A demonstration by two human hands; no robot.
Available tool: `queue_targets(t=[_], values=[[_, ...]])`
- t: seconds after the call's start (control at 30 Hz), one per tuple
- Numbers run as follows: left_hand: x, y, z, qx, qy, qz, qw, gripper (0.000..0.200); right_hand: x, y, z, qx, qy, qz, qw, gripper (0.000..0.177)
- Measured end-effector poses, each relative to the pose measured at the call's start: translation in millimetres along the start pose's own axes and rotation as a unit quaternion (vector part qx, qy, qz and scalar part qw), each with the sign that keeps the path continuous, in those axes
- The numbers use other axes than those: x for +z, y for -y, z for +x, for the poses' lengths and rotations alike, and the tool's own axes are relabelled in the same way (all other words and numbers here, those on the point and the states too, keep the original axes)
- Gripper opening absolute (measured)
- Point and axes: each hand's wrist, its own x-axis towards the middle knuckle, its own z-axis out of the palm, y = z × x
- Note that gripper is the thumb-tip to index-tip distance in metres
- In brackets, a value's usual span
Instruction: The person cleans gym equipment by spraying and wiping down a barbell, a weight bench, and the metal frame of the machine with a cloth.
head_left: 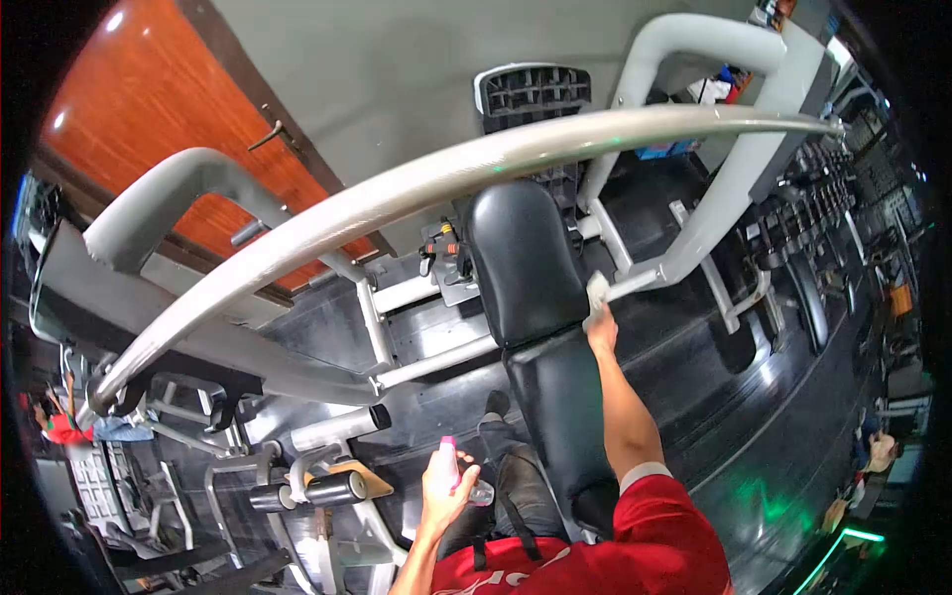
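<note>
My left hand is closed round a small clear spray bottle with a pink top, held low in front of my body. Stretched forward, my right hand grips a white cloth at the right edge of the black padded bench. The cloth lies beside the seam between the upper pad and the long lower pad. Part of the bottle is hidden by my left fingers.
A long curved metal bar arches over the bench. Grey machine frames stand on both sides. Racked dumbbells line the right, and an orange wooden door is at the back left. Roller pads sit at lower left.
</note>
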Motion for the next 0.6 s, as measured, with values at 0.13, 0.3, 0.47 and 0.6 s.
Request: queue_targets(t=[0.13,0.3,0.47,0.6], values=[[-1,-28,0,0.041,-0.047,-0.017,0.998,0.039,-10,-63,-17,0.02,0.098,0.412,0.906,0.039],[-15,-37,-11,0.107,-0.023,-0.133,0.985,0.038,-86,-1,-125,0.134,0.269,0.688,0.661,0.046],[-33,-76,-19,0.247,-0.076,-0.201,0.945,0.032,-119,59,-205,0.131,0.322,0.705,0.618,0.057],[-50,-109,-18,0.289,-0.099,-0.235,0.923,0.032,-134,81,-226,0.098,0.374,0.689,0.613,0.058]])
